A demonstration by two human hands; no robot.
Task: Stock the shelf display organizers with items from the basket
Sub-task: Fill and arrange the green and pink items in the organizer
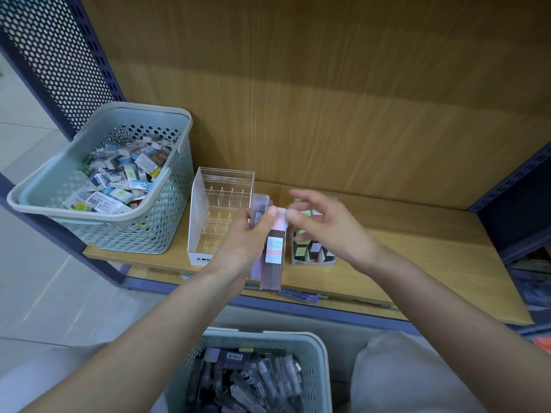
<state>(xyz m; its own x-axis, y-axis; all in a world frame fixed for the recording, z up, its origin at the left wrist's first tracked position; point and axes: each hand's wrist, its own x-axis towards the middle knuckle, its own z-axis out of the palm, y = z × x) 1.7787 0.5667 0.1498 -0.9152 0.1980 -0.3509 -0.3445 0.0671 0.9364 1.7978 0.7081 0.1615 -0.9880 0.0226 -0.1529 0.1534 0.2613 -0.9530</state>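
The left grip (238,248) clasped the packet stack (272,263); the right grip (325,231) hovered released at its top. Peeling off one packet singly seemed wisest.

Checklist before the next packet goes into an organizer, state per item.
1. Left hand grips the stack of packets: ok.
2. Right hand has pinched off a single packet: cannot tell.
3. Clear organizer upright, slots free: ok.
4. Small organizer has free slots: cannot tell, right hand covers most of it.
5. Lower basket holds more stock: ok.
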